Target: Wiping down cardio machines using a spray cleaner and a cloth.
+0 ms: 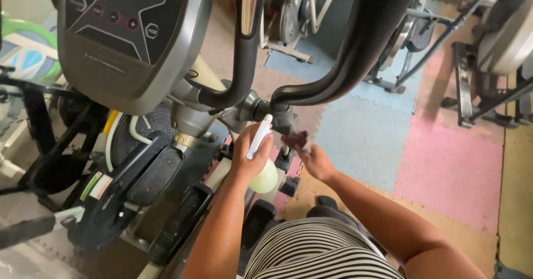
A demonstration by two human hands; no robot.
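Note:
My left hand (248, 152) grips a pale spray bottle (262, 171), its white nozzle pointing up at the grey pivot joint (265, 111) of an elliptical machine. Just to the right, my right hand (315, 159) holds a small dark cloth (297, 139) against the underside of that joint, where the black handlebar arm (355, 46) meets the frame. Both forearms reach forward from the bottom of the view over my striped top.
The machine's grey console (125, 34) fills the upper left, with black foot pedals (161, 173) below it. Blue, pink and tan foam floor mats (444, 168) lie to the right. Other exercise machines (488, 62) stand at the back and far right.

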